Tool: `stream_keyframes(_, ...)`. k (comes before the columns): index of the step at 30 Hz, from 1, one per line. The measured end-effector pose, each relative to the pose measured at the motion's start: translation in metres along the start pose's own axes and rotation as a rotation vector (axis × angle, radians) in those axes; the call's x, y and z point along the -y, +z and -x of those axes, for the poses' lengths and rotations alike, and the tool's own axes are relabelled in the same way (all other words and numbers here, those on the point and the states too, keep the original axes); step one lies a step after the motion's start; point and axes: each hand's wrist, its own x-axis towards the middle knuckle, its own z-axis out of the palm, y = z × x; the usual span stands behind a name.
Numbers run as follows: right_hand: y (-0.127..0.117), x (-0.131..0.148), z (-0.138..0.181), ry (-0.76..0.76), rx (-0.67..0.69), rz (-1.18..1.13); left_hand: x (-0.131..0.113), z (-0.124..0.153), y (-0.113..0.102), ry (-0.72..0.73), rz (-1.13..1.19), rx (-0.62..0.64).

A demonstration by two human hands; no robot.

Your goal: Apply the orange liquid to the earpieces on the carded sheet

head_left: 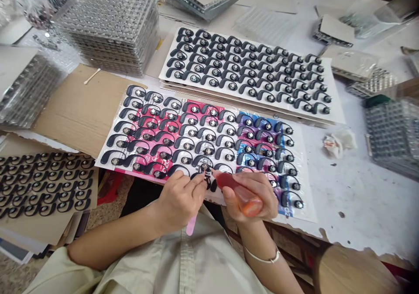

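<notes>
1 black, curved, silver-centred piece [205, 166] at the glossy printed sheet's [307, 209] near edge
Left hand [183, 193] pinches a slim pink tool [191, 226]; right hand [262, 193] grasps a tapered red-orange bottle [237, 192] — best squeezed lightly, tip steady.

The left hand [181, 195] holds a pink tool [191, 226], the right hand [263, 193] a red bottle [237, 191], over black curved pieces [208, 149].

A broad, white-topped surface [369, 193] with a chipped, peeling near edge spans the view; beneath it at left shows a speckled, grey-brown floor [104, 222]; a round, tan wooden seat [353, 270] stands at lower right; pale, soft light falls across everything.
</notes>
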Motion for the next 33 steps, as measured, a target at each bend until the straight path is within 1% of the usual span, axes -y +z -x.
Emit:
stream_keyframes(5, 0.000, 0.001, 0.000, -0.038, -0.025, 0.009, 0.002, -0.002, -0.001, 0.008, 0.017, -0.005)
stream_keyframes(10, -0.001, 0.001, 0.001, -0.047, -0.028, 0.017, 0.002, -0.003, 0.000, 0.001, 0.042, -0.004)
stream_keyframes(14, -0.001, 0.001, 0.000, -0.042, -0.029, 0.023, 0.004, -0.002, 0.000, 0.006, 0.059, -0.001)
stream_keyframes(20, -0.001, 0.001, -0.001, -0.040, -0.045, 0.025, 0.015, -0.001, -0.002, -0.009, 0.146, 0.063)
stream_keyframes(25, -0.001, 0.000, -0.001, -0.029, -0.040, 0.013, 0.023, -0.005, -0.003, -0.051, 0.248, 0.053)
stream_keyframes(33, 0.000, 0.000, -0.001, -0.023, -0.025, 0.008, 0.022, -0.003, -0.002, -0.056, 0.258, 0.056)
